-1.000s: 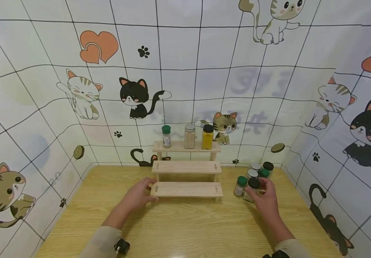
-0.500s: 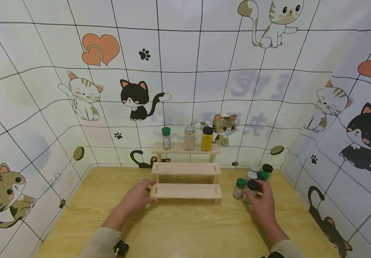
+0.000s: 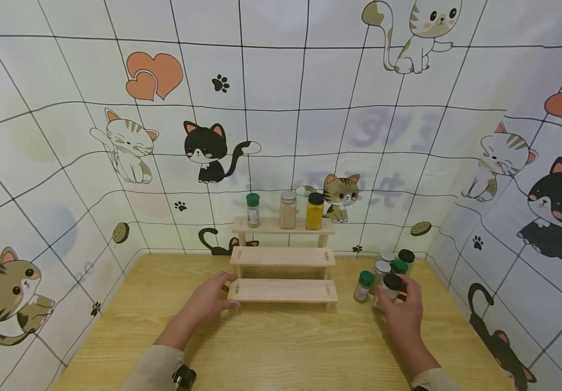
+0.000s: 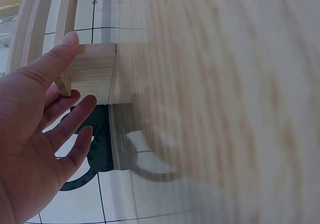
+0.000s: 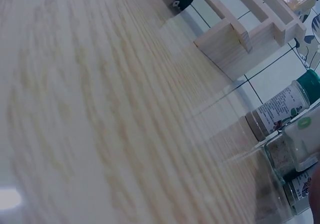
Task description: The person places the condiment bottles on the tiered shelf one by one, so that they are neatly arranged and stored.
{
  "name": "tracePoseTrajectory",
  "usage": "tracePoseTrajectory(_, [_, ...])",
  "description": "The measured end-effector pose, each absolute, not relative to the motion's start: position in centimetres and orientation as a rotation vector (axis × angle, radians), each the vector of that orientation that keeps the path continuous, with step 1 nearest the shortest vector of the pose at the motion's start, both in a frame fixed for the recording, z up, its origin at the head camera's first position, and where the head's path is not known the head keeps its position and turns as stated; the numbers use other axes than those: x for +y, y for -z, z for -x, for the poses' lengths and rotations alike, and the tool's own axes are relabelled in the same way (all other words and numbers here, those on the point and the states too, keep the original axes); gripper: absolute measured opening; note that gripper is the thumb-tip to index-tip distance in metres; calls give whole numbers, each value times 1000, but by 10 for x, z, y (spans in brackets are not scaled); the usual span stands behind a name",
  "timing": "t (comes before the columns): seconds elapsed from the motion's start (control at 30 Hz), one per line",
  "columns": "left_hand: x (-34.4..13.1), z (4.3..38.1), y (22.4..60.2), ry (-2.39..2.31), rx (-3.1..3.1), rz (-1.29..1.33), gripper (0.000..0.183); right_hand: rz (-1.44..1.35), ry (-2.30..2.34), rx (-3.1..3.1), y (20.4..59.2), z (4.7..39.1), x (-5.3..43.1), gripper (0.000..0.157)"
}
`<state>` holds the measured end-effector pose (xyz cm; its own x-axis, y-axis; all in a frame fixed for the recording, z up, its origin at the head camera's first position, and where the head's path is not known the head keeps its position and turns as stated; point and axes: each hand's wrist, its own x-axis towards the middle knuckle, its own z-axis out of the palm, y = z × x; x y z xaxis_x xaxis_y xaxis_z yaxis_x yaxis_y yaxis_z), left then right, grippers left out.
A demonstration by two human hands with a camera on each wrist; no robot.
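A three-tier wooden shelf rack [image 3: 282, 289] stands on the table. My left hand [image 3: 206, 300] holds the left end of its lowest board. In the left wrist view the thumb lies over the board's end [image 4: 64, 84], fingers beneath and behind. At the right, my right hand [image 3: 403, 316] grips a glass spice jar with a black cap [image 3: 392, 282] between thumb and fingers. In the right wrist view this clear jar [image 5: 303, 139], a green mark on it, tilts close beside other jars. Next to it stands a small green-capped spice jar [image 3: 363, 287].
Behind the held jar cluster a white-capped jar [image 3: 382, 268], another green-capped jar [image 3: 400, 266] and a black-capped jar [image 3: 406, 256]. On the top tier stand a green-capped shaker [image 3: 253, 210], a beige-filled jar [image 3: 288, 210] and a yellow-filled jar [image 3: 314, 212]. A cat-print sheet surrounds the table.
My right hand has shifted the black-capped jar slightly right, widening the gap to the small green-capped jar and showing more of the white-capped one. The left hand stays at the rack.
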<state>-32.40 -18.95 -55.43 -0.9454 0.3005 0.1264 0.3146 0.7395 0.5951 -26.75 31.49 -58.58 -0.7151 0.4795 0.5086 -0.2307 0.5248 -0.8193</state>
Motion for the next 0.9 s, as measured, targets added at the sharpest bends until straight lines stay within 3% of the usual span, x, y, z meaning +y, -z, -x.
tracePoseTrajectory(0.43, [-188, 321, 553, 998, -2928, 488, 72, 79, -1264, -1891, 571, 260, 299, 55])
tracePoseTrajectory(0.9, [-188, 322, 552, 1004, -2925, 489, 72, -74, -1376, -1802, 525, 257, 247, 51])
